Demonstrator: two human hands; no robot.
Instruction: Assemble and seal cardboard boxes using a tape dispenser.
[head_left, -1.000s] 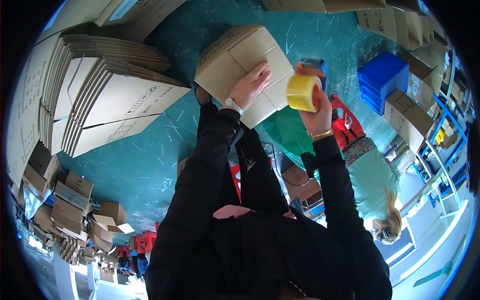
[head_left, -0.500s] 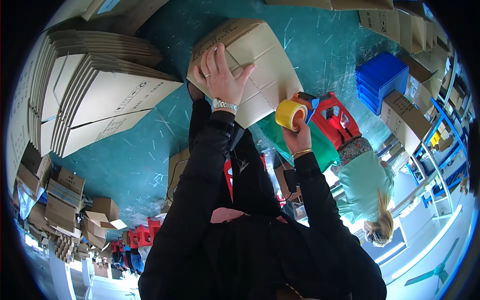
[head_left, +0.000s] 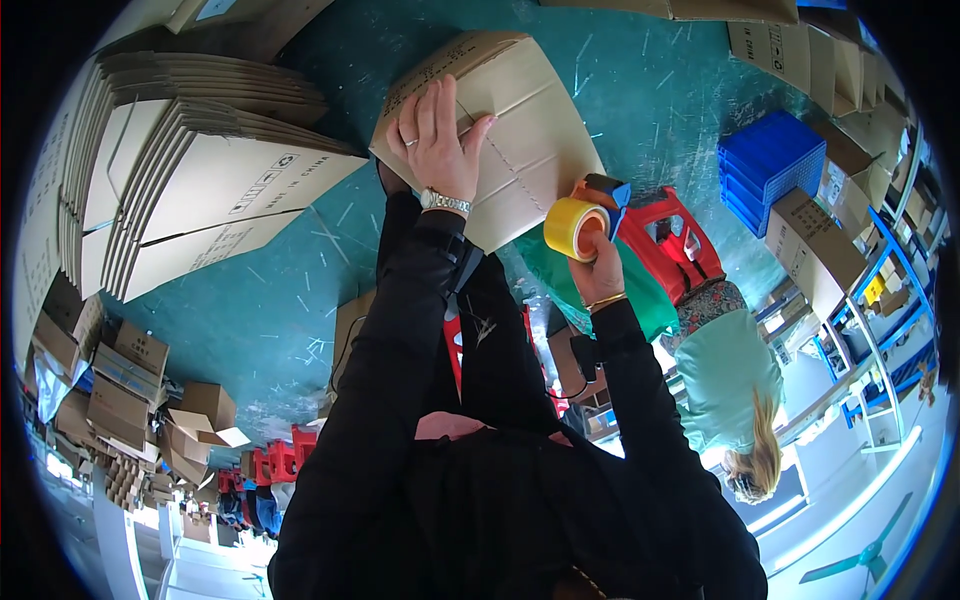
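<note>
A cardboard box (head_left: pixel 545 120) lies in front of me with a flap side up and a seam across it. My left hand (head_left: pixel 440 140) rests flat on its left part, fingers stretched and thumb apart, with a ring and a metal watch on that arm. At the box's right near corner, my right hand (head_left: pixel 600 268) grips a tape dispenser (head_left: pixel 603 190) loaded with a wide yellow tape roll (head_left: pixel 570 227). Its fingers reach into the roll's core and are partly hidden. Whether the dispenser touches the box I cannot tell.
Strapped flat cartons (head_left: pixel 220 180) stand at left. To the right are a red plastic stool (head_left: pixel 675 245), a green bag (head_left: pixel 640 300), blue crates (head_left: pixel 770 165) and a seated person (head_left: pixel 730 380) in a pale green top. Open boxes (head_left: pixel 205 420) lie at lower left.
My left hand has slid slightly up and left on the box. The tape dispenser in my right hand has shifted a little left and turned slightly.
</note>
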